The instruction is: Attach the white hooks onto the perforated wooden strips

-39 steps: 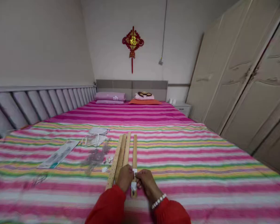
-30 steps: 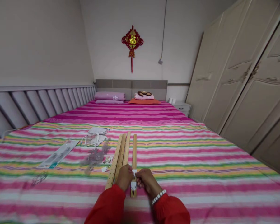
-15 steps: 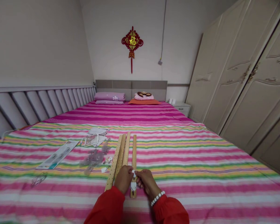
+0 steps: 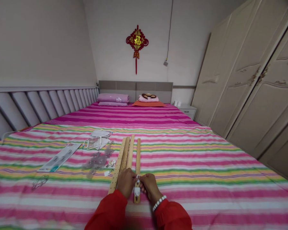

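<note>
Several long wooden slats [image 4: 126, 156] with rows of holes lie side by side on the striped bedspread [image 4: 194, 166]. One slat [image 4: 138, 153] lies apart on the right, and a small white hook [image 4: 137, 191] sits on its near end. My left hand [image 4: 125, 182] is curled beside that slat, fingers pressed at the hook. My right hand [image 4: 148, 185], a white bead bracelet on its wrist, pinches the hook from the right. Both sleeves are red.
Left of the slats lie clear plastic bags with small parts [image 4: 98, 160], opened white packaging [image 4: 97, 141] and a long printed card [image 4: 60, 157]. A padded wall panel [image 4: 38, 108] runs along the left. Pillows [image 4: 113, 98] are at the far end, wardrobes [image 4: 249, 83] on the right.
Both hands have stayed at the near end of the right slat, working the white hook with small finger movements. The view has shifted slightly.
</note>
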`<state>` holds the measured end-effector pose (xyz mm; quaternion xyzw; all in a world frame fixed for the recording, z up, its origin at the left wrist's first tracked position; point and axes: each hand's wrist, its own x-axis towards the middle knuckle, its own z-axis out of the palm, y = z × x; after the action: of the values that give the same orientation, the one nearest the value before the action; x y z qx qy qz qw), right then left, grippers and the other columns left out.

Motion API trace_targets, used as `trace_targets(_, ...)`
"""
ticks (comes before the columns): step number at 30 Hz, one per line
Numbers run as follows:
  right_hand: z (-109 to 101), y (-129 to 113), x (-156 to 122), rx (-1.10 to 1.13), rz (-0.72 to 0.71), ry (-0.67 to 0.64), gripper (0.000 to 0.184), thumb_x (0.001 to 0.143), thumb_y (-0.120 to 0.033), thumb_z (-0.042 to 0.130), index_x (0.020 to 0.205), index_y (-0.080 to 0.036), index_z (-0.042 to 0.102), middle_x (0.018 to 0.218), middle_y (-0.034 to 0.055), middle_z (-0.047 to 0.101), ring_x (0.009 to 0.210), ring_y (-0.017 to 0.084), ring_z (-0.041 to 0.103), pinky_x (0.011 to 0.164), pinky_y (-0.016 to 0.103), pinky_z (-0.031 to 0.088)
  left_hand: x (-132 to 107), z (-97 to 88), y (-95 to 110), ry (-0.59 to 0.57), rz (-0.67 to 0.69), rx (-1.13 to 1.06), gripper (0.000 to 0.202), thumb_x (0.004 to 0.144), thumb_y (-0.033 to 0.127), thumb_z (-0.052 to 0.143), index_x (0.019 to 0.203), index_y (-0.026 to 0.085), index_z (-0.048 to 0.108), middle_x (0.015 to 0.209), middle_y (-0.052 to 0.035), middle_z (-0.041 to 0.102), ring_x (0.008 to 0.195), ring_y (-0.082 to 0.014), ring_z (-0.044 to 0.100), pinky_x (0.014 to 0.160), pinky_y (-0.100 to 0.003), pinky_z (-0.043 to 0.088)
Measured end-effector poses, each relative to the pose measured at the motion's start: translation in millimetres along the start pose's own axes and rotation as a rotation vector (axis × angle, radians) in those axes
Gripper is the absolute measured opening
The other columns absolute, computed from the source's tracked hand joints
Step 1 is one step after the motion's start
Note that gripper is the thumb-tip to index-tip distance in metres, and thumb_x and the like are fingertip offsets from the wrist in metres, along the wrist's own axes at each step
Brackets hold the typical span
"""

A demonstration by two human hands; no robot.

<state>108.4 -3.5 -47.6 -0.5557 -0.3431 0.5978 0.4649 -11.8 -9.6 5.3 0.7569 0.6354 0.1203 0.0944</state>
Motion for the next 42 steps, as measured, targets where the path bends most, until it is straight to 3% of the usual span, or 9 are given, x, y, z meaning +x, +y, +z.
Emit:
trace_targets(5,-2,-3,-5,0.032,0.005,-0.019,0.033,0.069,-0.035,0.068,0.048,-0.019,0.047,0.03,-0.0043,0.048,0.023,0.005,0.035,0.026,0.017,0.02,-5,0.4,-3,0.031,-0.036,-0.084,0.017,0.081,0.03,0.059,0.087,0.027,0.074,0.092,-0.0032,0.064,0.096,-0.0193,0.053,0.081,-0.029,0.033)
trace_targets(10,-3,-7,-9,0.061,0.013,-0.003,0.038,0.072,-0.042,0.066,0.049,-0.018,0.047,0.03,-0.0043,0.047,0.021,0.004,0.034,0.026,0.016,0.02,-16,5.8,-1,0.115,-0.05,-0.04,0.03,0.089,0.027,0.044,0.085,0.023,0.073,0.098,-0.0063,0.061,0.098,-0.0212,0.051,0.081,-0.033,0.032)
trace_targets(15,-3,-10,-11,0.061,0.03,-0.008,0.037,0.073,-0.038,0.066,0.049,-0.017,0.048,0.03,-0.0043,0.047,0.021,0.004,0.033,0.026,0.016,0.018,-20,7.9,7,0.093,-0.047,-0.034,0.033,0.088,0.019,0.04,0.083,0.022,0.073,0.1,-0.0071,0.062,0.1,-0.023,0.05,0.081,-0.037,0.03)
trace_targets(21,-8,-11,-17,0.082,0.033,0.021,0.034,0.073,-0.031,0.065,0.048,-0.019,0.045,0.028,-0.0069,0.043,0.021,0.004,0.029,0.026,0.017,0.014,-20,3.6,17,0.057,-0.049,-0.047,0.03,0.087,0.02,0.043,0.082,0.022,0.073,0.1,-0.0066,0.064,0.099,-0.0226,0.05,0.083,-0.038,0.028)
trace_targets(30,-31,0,-25,0.026,-0.063,0.044,0.039,0.065,-0.043,0.067,0.043,-0.02,0.045,0.026,-0.0064,0.04,0.02,0.004,0.028,0.026,0.018,0.013,-27,9.5,35,-0.013,-0.002,-0.081,0.03,0.089,0.023,0.041,0.085,0.023,0.071,0.101,-0.0059,0.064,0.101,-0.0232,0.05,0.083,-0.039,0.028)
trace_targets(34,-37,3,-26,0.023,-0.062,0.041,0.042,0.061,-0.051,0.067,0.043,-0.021,0.044,0.026,-0.0051,0.042,0.02,0.004,0.029,0.026,0.018,0.013,-21,4.5,6,0.025,0.055,-0.232,0.025,0.085,0.022,0.046,0.086,0.022,0.071,0.097,-0.0057,0.065,0.097,-0.0204,0.054,0.083,-0.033,0.036)
trace_targets(38,-37,3,-30,0.087,-0.09,0.083,0.042,0.058,-0.054,0.069,0.051,-0.022,0.044,0.03,-0.0052,0.047,0.021,0.004,0.029,0.027,0.018,0.012,-11,-9.5,-63,0.194,-0.088,-0.388,0.027,0.083,0.018,0.044,0.088,0.018,0.07,0.09,-0.0061,0.068,0.089,-0.0189,0.06,0.081,-0.029,0.044)
trace_targets(42,-38,6,-35,0.153,-0.146,0.112,0.04,0.056,-0.054,0.07,0.057,-0.018,0.051,0.034,-0.0062,0.049,0.023,0.003,0.029,0.029,0.018,0.013,-11,-12.7,-122,0.264,-0.193,-0.274,0.027,0.078,0.023,0.054,0.099,0.014,0.068,0.101,-0.0092,0.068,0.098,-0.0228,0.061,0.091,-0.032,0.043)
